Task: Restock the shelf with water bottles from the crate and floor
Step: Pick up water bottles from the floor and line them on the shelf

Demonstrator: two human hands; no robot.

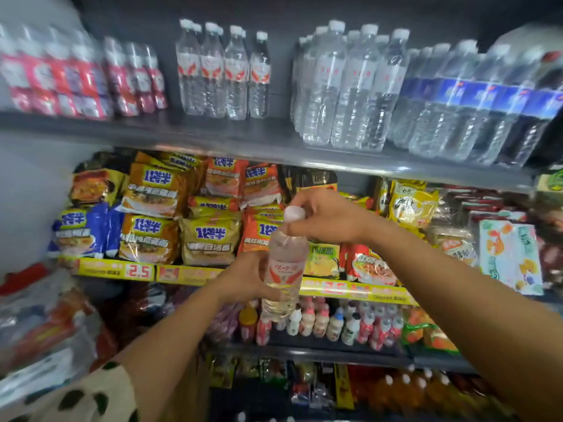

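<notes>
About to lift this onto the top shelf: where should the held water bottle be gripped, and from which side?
Grip the water bottle round its labelled middle, from the left, as the left hand does. It stands upright and the body is widest there; the right hand on the cap only steadies.

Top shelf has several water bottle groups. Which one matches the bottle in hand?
The short group with red-winged labels, same as the held bottle; the others carry pink, plain or blue labels.
</notes>
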